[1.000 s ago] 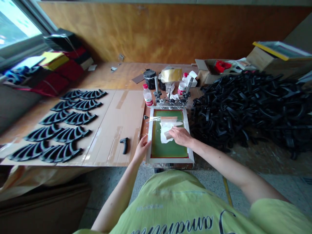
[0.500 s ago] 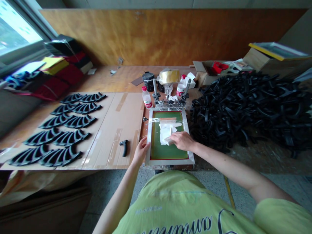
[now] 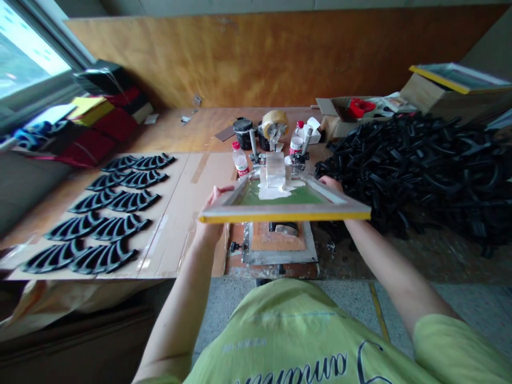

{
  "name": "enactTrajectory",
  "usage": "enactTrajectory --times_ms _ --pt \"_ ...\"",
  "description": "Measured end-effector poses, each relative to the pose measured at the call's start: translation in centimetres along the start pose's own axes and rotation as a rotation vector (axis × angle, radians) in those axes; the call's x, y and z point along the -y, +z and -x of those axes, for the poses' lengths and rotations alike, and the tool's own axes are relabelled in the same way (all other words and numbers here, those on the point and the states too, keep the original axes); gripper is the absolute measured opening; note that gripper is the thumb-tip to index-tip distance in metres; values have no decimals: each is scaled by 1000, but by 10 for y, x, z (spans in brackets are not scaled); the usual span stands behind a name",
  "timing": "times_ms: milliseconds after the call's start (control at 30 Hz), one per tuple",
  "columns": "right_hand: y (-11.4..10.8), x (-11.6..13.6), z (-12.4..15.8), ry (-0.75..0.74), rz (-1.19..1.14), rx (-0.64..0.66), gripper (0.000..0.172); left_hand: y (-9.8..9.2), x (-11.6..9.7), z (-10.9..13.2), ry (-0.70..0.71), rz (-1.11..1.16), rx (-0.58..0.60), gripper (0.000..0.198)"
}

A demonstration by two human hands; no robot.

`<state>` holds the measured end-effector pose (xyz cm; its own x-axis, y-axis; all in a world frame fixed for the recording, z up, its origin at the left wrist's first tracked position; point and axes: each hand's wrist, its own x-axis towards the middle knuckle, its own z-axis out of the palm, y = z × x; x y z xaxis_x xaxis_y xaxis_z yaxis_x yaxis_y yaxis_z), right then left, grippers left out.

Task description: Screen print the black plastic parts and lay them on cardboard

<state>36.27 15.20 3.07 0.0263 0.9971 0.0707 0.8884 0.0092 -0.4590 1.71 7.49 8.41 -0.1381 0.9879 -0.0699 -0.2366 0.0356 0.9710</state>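
A screen printing frame (image 3: 286,214) is lifted and tilted, its front edge raised toward me. My left hand (image 3: 215,201) grips its left side, with the fingers partly hidden by the frame. On the right side, my right hand (image 3: 333,185) holds the frame too, largely behind its edge. White ink (image 3: 267,193) lies on the green mesh. A squeegee (image 3: 276,169) rests at the far end of the mesh, with no hand on it. Below the raised frame, a black curved plastic part (image 3: 284,228) sits on the brown base board (image 3: 276,244).
Several rows of black curved parts (image 3: 104,256) lie on the cardboard (image 3: 168,213) at left. A heap of black parts (image 3: 416,176) covers the right. Behind the frame stand bottles (image 3: 240,159), a black tub (image 3: 242,133) and a tape roll (image 3: 275,121).
The frame lay flat and now its front is raised, uncovering the base. My right hand has left the squeegee for the frame's right side. My left hand has risen with the left side.
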Motion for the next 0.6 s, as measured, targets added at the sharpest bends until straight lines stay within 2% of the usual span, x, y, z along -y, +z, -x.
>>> enactTrajectory --times_ms 100,200,267,300,333,400,433,467,533,600 --pt "43 2 36 -144 32 206 34 17 -26 -31 56 47 9 50" --pt "76 24 64 -269 183 300 31 27 -26 -39 100 92 -51 49" --pt "85 40 75 -255 247 341 25 31 -6 -24 59 110 -90 48" --pt "86 47 80 -216 241 350 24 32 9 -10 -34 92 -67 48" --pt "87 54 86 -169 217 338 24 34 26 7 -157 68 -30 49" --pt "90 69 103 -119 150 260 24 38 63 44 -529 -18 164 55" --pt "93 77 114 -152 116 211 23 40 79 61 -621 10 190 57" --pt "96 83 124 -232 83 176 21 41 94 75 -671 56 205 58" --pt "101 91 139 -483 16 184 17 35 114 90 -696 121 153 55" --pt "97 83 137 -671 -27 233 15 12 123 89 -649 54 49 52"
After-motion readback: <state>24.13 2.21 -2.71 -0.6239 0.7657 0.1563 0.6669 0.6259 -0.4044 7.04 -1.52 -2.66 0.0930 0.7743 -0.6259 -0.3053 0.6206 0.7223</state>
